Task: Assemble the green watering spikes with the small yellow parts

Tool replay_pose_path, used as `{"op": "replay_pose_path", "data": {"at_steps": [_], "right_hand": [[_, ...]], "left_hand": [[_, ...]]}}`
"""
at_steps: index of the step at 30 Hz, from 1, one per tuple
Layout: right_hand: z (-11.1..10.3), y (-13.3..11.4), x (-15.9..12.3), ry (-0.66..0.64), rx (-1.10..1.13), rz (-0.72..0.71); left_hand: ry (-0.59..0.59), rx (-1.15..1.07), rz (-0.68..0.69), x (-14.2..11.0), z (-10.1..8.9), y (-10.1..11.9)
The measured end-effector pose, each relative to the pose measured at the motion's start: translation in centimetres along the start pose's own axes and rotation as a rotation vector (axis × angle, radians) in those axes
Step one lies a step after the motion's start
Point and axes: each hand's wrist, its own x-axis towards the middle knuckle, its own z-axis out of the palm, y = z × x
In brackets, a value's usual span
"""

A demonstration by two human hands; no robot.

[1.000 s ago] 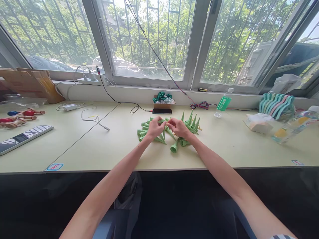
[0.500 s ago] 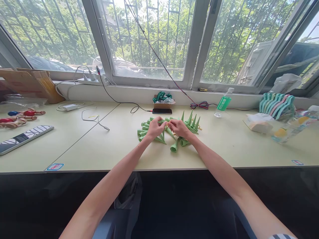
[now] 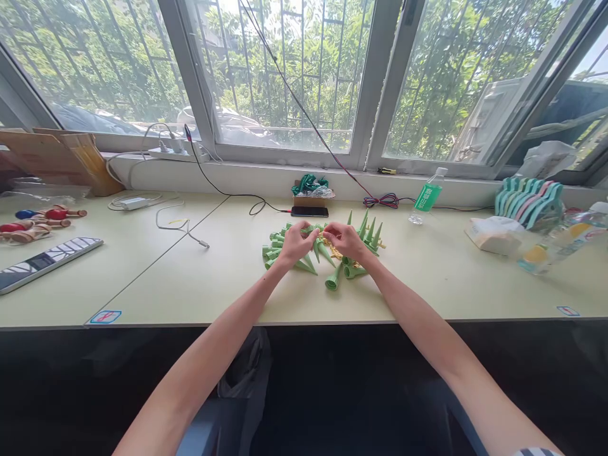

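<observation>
Several pale green plastic spikes [image 3: 270, 253], hollow at the wide end and pointed at the other, lie around my hands on the table. My left hand [image 3: 296, 244] is closed, with a green spike [image 3: 325, 252] slanting down from its fingertips. Close beside it, my right hand [image 3: 344, 240] pinches its fingers together near that spike's top; what they hold is too small to make out. Under and beside the right hand is a heap of small yellow pieces [image 3: 336, 251]. More spikes [image 3: 365, 229] stand point-up behind it, and one spike [image 3: 332, 280] lies with its open end toward me.
Behind the hands, a black phone [image 3: 310, 211] lies before a small box [image 3: 311, 190]. A water bottle [image 3: 426, 196], a tissue pack [image 3: 494, 234] and hangers [image 3: 528, 199] are on the right. Cables [image 3: 180, 228] and a patterned flat device [image 3: 47, 263] lie left.
My right hand has moved slightly away from the left fingertips, uncovering more yellow pieces. The left hand stays almost in place.
</observation>
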Motion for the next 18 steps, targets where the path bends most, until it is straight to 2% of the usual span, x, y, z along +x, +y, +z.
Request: {"op": "replay_pose_path", "data": {"at_steps": [7, 18], "right_hand": [[-0.2, -0.4, 0.0, -0.035, 0.036, 0.042], [-1.4, -1.0, 0.1, -0.091, 0.282, 0.159]], "left_hand": [[-0.003, -0.033, -0.006, -0.1, 0.0, 0.1], [-0.111, -0.139, 0.008, -0.3, -0.1, 0.4]]}}
